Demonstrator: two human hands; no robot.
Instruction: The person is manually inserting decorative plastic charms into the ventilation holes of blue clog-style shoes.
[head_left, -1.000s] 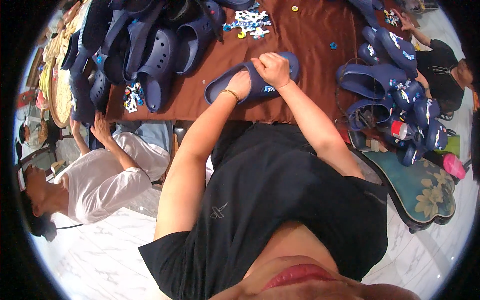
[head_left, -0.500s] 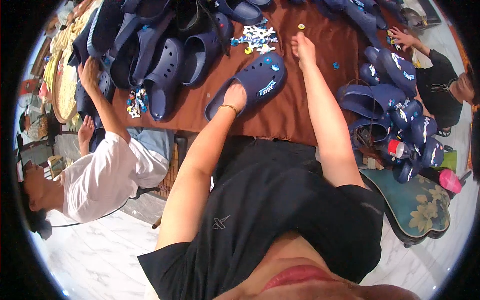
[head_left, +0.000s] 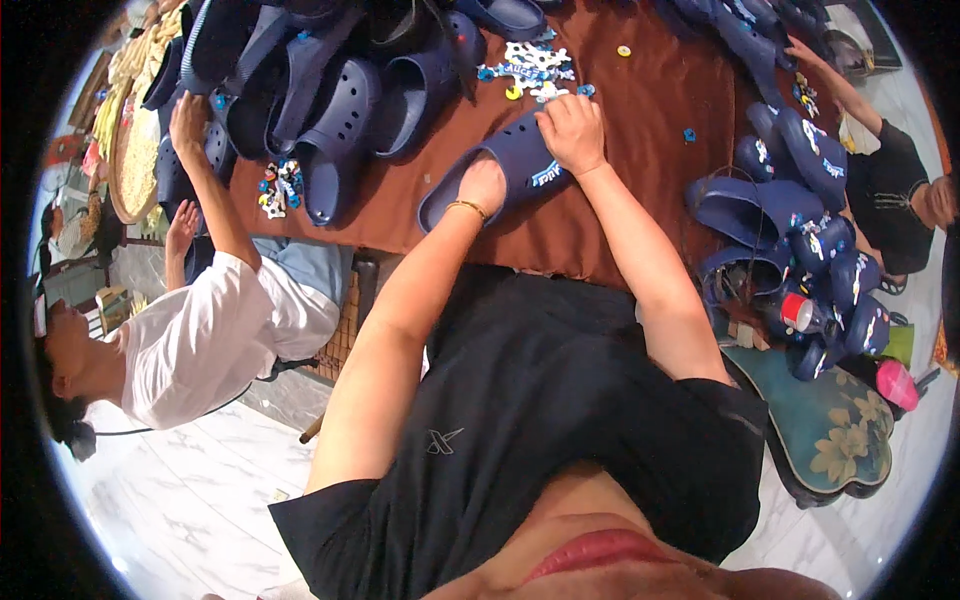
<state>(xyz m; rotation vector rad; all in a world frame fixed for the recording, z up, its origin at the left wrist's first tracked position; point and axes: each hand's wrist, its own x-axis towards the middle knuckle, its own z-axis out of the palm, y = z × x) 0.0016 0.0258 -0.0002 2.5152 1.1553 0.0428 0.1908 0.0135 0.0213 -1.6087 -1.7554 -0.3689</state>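
Note:
A navy clog [head_left: 448,203] lies on the brown cloth in front of me, its toe pointing away to the right. My left hand [head_left: 483,187] reaches in through its opening, and the upper hides the fingers. Over the toe, my right hand [head_left: 575,135] is closed, fingers bent and pressed together; what they pinch, if anything, is hidden. A small blue charm [head_left: 586,90] shows at that hand's far edge. A blue and white lettered charm [head_left: 547,176] sits on the clog's upper. Just beyond lies a pile of white, blue and yellow charms [head_left: 530,68].
Navy clogs [head_left: 340,120] crowd the far left; decorated clogs [head_left: 825,240] heap up at the right near a red-labelled bottle [head_left: 797,312]. A yellow charm [head_left: 624,51] and a blue one [head_left: 689,134] lie on the brown cloth [head_left: 650,200]. People work on both sides; a stool [head_left: 820,430] stands right.
My right hand has come left and nearer, from beside the yellow charm onto the clog's toe. My left hand stays inside the clog. The whole view has shifted slightly.

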